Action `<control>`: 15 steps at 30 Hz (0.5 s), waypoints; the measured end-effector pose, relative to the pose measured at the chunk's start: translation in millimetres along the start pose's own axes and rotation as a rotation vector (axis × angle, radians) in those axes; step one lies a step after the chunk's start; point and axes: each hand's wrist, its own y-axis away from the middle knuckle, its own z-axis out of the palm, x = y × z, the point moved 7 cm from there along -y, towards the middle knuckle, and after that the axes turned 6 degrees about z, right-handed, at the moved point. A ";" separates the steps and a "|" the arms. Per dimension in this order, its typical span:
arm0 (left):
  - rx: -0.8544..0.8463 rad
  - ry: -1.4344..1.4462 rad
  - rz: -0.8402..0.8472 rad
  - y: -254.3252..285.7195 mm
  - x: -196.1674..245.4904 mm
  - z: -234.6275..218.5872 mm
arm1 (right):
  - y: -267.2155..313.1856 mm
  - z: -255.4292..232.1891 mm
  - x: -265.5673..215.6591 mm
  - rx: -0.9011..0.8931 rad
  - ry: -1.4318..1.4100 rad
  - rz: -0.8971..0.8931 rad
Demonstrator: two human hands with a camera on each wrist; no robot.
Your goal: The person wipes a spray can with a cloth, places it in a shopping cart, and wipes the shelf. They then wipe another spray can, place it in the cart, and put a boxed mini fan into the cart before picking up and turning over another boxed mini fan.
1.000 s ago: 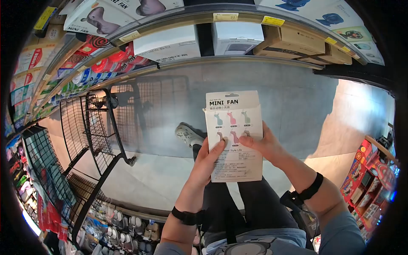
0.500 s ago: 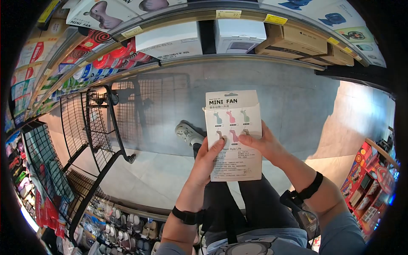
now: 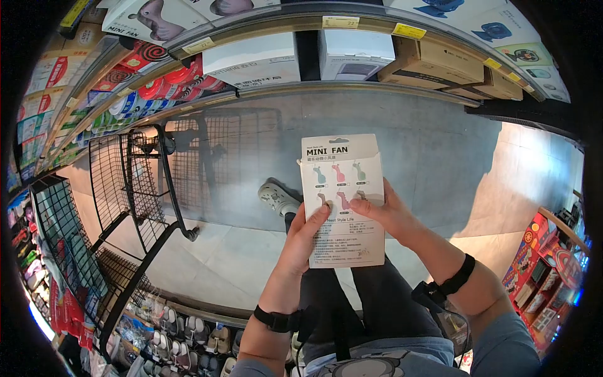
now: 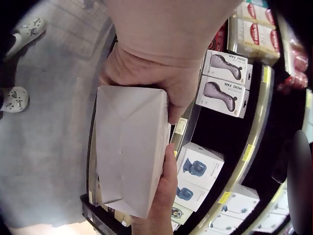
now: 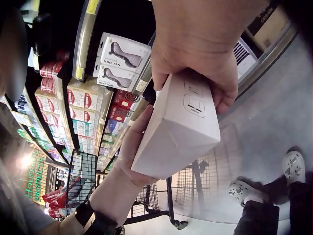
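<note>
A white MINI FAN box is held upright in front of the body, its printed face with small coloured fan pictures turned to the head camera. My left hand grips its left edge, thumb on the print. From the right edge my right hand grips it too, thumb near the lower pictures. The left wrist view shows a plain white side of the box between both hands. In the right wrist view the box shows a side with a small printed symbol, fingers curled behind it.
Shelves with boxed fans run across the top, with price tags along the edge. A black wire cart stands on the left, holding red packages. Shoes hang or lie at the lower left; a red display is at the right.
The box and both hands have shifted very slightly left in the head view. Both hands keep their grip, and the shelves appear slightly shifted.
</note>
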 end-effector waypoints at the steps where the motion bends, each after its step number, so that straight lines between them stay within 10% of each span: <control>1: 0.000 0.000 0.000 -0.3 -0.1 -0.3 | -0.1 0.1 0.6 0.000 0.000 0.000; 15: -0.007 0.015 -0.007 -1.8 -1.6 -0.3 | -2.3 -2.3 5.4 0.008 0.018 -0.011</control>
